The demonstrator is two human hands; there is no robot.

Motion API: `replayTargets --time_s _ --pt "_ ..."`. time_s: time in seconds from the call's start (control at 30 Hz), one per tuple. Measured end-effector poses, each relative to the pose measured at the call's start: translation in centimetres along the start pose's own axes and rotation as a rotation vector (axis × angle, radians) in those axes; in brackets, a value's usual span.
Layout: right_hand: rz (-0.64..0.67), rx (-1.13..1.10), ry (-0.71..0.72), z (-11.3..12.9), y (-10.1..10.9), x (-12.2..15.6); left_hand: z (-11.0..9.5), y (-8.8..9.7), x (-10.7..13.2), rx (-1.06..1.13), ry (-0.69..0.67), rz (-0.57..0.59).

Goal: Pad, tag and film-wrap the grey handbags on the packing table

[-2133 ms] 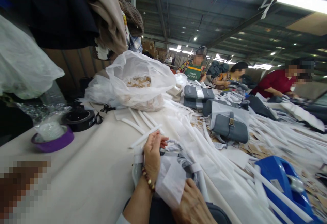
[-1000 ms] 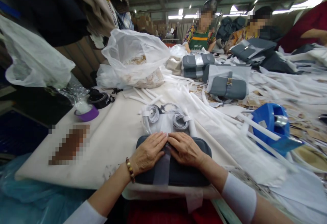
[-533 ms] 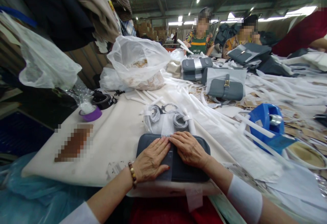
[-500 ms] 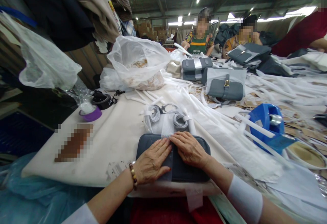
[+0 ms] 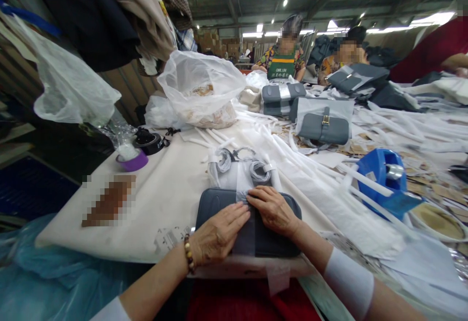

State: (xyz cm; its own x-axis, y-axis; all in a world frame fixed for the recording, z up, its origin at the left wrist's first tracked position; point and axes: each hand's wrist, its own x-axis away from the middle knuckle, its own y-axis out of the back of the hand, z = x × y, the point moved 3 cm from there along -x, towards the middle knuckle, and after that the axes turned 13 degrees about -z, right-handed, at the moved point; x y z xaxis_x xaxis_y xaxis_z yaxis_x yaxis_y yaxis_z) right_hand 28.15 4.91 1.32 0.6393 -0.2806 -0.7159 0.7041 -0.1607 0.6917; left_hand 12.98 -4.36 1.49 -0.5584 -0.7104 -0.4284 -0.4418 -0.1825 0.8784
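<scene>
A dark blue-grey bag (image 5: 278,247) lies flat at the near edge of the table. A translucent strip (image 5: 243,184) runs over its middle and up onto the wrapped pieces behind it. My left hand (image 5: 222,232) rests on the bag with fingers stretched out, its fingertips at the strip. My right hand (image 5: 273,212) lies on the bag's right half, fingers extended and slightly bent, with the fingertips touching the strip too. Just beyond the bag are rolled grey straps (image 5: 260,170) in clear wrapping. Neither hand grasps anything.
A blue tape dispenser (image 5: 380,172) stands at right, with white foam sticks around it. Purple tape roll (image 5: 133,161) and black roll (image 5: 149,141) sit left. Behind are a plastic bag (image 5: 203,91), a buckled grey bag (image 5: 321,126) and co-workers across the table.
My left hand has shifted slightly, and its thumb no longer sticks out over the strip. The right fingers have moved a little away from the left ones. The camera view has shifted slightly.
</scene>
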Motion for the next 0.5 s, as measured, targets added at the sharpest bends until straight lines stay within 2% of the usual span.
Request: replayTargets --time_s 0.17,0.3,0.4,0.5 --pt "0.023 -0.007 -0.022 -0.2 -0.4 -0.3 1.1 0.4 0.4 -0.023 0.024 0.175" --pt "0.007 -0.032 -0.053 0.3 0.7 -0.3 1.4 -0.4 0.8 -0.02 0.007 0.16" --pt "-0.053 -0.033 -0.063 2.2 3.2 2.2 1.5 -0.7 1.1 -0.043 0.006 0.146" --pt "-0.051 -0.001 -0.037 4.9 5.6 7.4 1.5 -0.8 1.1 -0.053 0.005 0.158"
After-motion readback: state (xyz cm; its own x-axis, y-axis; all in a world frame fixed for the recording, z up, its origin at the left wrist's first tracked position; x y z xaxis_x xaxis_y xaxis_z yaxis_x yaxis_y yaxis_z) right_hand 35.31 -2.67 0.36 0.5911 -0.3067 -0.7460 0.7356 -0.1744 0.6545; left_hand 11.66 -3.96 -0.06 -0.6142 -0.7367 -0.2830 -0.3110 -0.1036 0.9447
